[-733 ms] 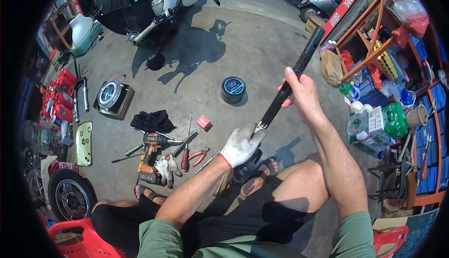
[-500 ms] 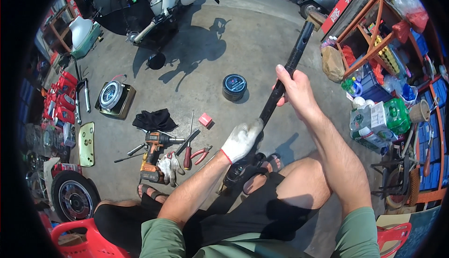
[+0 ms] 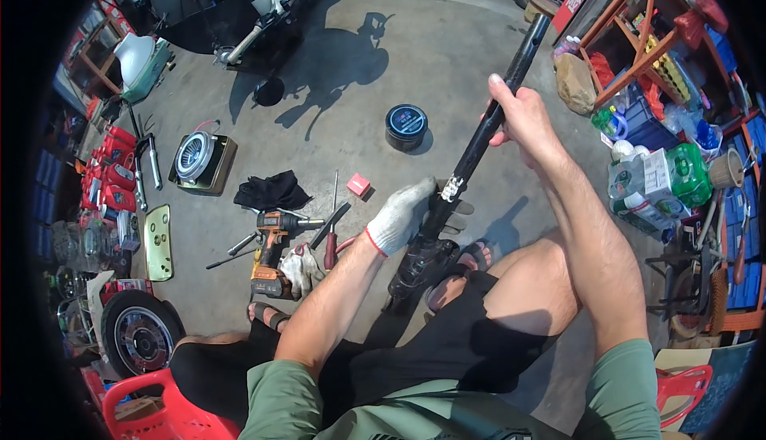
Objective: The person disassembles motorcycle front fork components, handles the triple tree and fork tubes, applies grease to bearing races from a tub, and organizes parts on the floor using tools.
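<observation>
Black and glossy, a long tube (image 3: 493, 130) slants across the space in front of the seated person, its upper end pointing away to the right and its lower end running into a dark, bulky fitting (image 3: 421, 266) near the person's right foot. A patch of white paste (image 3: 452, 189) clings to the tube about midway along. The bare right hand (image 3: 523, 117) is closed around the tube above that patch, thumb laid along the top and fingers curled underneath. The left hand (image 3: 403, 215), in a white knit glove with a red cuff edge, reaches behind the tube beside the paste, its fingers showing on the far side; how tightly it grips I cannot tell. Beyond the hands, a round black tub (image 3: 406, 127) stands upright on the concrete floor (image 3: 343, 141). Left of the gloved hand lie a small pink box (image 3: 358, 185), a crumpled black cloth (image 3: 273, 191), a red-handled screwdriver (image 3: 330, 250), an orange-and-black power tool (image 3: 274, 236) and a loose pale glove (image 3: 302, 269) that touches it. Farther left, a silver round part (image 3: 194, 158) sits in a shallow metal tray (image 3: 218, 175). A spoked wheel (image 3: 142, 336) stands near a red plastic chair (image 3: 163, 412).
</observation>
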Motion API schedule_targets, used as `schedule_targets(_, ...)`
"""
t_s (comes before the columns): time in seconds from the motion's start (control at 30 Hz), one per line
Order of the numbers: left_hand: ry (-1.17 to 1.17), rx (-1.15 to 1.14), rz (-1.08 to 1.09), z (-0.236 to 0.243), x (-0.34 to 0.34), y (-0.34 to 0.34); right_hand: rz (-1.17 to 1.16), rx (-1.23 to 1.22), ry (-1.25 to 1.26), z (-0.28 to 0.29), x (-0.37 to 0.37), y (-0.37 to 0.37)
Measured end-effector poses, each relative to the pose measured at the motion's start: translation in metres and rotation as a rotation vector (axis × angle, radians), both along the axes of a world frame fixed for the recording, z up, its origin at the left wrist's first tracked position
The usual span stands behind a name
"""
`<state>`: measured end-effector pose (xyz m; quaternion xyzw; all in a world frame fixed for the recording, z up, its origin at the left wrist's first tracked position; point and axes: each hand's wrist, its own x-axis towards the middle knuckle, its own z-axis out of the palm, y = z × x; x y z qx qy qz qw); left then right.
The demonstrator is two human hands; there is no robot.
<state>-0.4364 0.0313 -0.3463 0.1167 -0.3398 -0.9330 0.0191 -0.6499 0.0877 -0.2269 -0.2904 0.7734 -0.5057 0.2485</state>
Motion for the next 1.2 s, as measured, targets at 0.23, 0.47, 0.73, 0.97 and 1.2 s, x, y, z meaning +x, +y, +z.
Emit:
schedule_targets(0.23, 0.005, 0.009, -0.04, -0.003, 0.002, -0.001, 0.033, 0.014, 0.003, 0.005, 0.007, 0.001)
schedule_targets(0.47, 0.018, -0.433, -0.002, 0.012, -0.002, 0.009, 0.035, 0.009, -0.001, -0.001, -0.003, 0.004)
schedule_targets(0.73, -0.131, -0.519, 0.077, 0.005, -0.007, 0.018, 0.066, 0.007, 0.011, 0.005, 0.013, 0.004)
schedule_targets(0.97, -0.362, -0.652, 0.151, 0.008, -0.009, 0.022, 0.14, 0.038, 0.027, -0.002, 0.029, 0.001)
schedule_targets(1.2, -0.216, -0.345, 0.128, 0.004, -0.003, 0.014, 0.133, -0.01, -0.042, 0.005, 0.024, -0.003)
